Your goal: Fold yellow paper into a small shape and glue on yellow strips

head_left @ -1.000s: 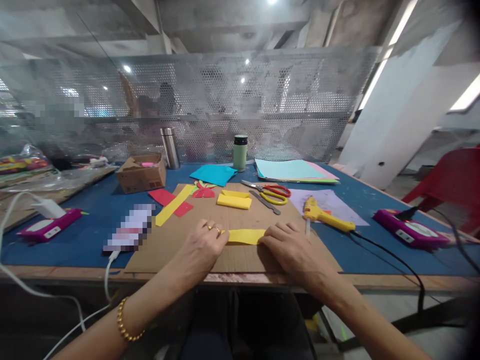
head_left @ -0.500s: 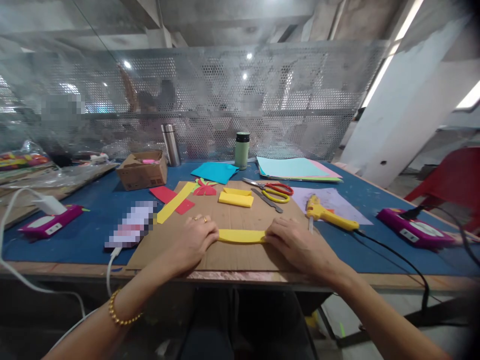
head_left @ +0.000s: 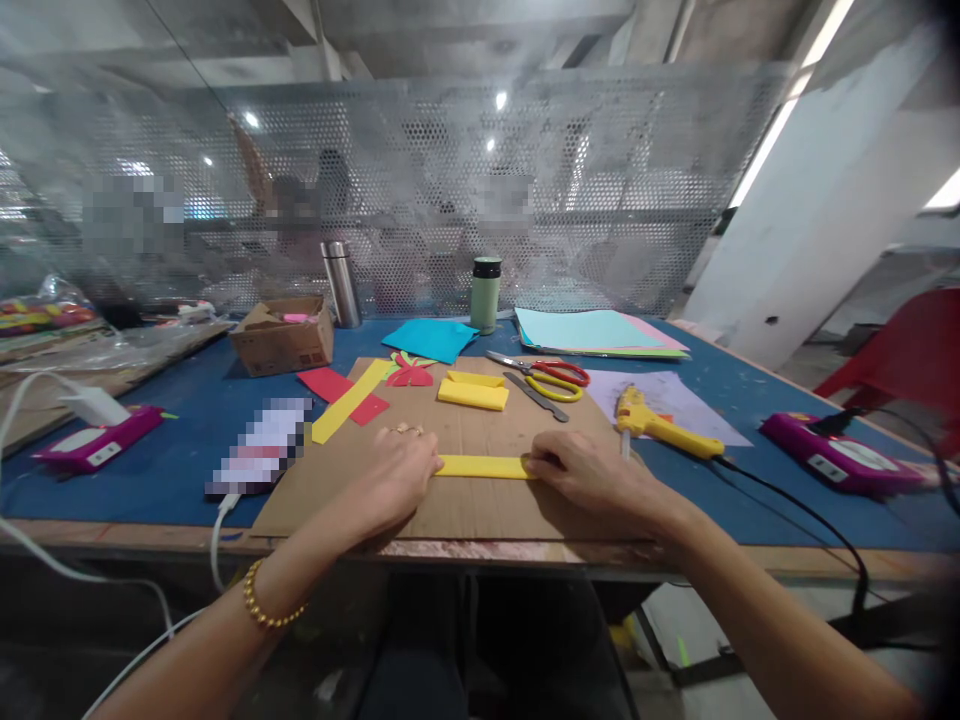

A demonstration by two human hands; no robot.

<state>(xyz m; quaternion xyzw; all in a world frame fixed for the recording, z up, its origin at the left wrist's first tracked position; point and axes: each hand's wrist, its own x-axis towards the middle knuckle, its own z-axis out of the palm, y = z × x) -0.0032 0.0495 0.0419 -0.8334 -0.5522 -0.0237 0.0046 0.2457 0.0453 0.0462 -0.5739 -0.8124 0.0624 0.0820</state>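
Note:
A narrow strip of folded yellow paper lies across the brown cardboard in front of me. My left hand pinches its left end, fingers closed. At the right end, the curled fingers of my right hand grip the strip as well. Just beyond it rests a folded yellow paper piece. Scissors with red and yellow handles lie beside a grey blade. Red paper petals and another yellow strip, crossing a red strip, sit to the left.
A yellow glue gun lies on lilac paper at the right. Purple power strips flank the blue table. A charging phone is at left. Behind stand a cardboard box, a steel flask and a green bottle.
The yellow strip between my hands looks narrower and straighter along its lower edge. My right hand's fingers are more curled. Both hands stay at the strip's ends.

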